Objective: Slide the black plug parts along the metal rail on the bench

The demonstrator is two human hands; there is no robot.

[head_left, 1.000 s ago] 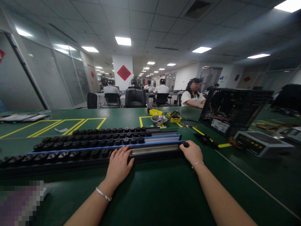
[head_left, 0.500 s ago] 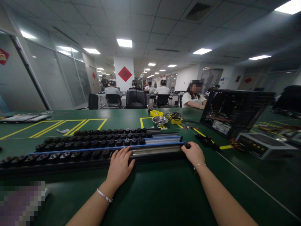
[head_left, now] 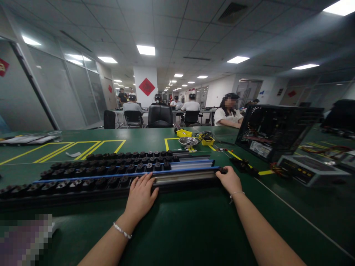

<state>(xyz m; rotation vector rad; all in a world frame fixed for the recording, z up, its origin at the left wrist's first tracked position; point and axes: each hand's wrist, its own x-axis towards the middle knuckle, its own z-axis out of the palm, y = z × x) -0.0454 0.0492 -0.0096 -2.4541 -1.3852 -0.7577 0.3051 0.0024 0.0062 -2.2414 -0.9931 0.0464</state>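
Note:
Across the green table lie several long rails side by side, with rows of black socket-like modules seated along their left stretches. Blue strips edge the rails, and the right part of the nearest rail shows bare metal. My left hand lies on this rail just right of its last module, fingers stretched out and slightly spread. At the rail's right end, the fingers of my right hand are closed around a small black piece. Its exact kind is partly hidden by the fingers.
Beyond the rails stand a metal bowl and yellow trays. To the right are an open computer case, a power supply unit and black connectors. A person sits across the table.
My right hand has shifted very slightly with the black piece at the rail end. My left hand stays in place on the rail.

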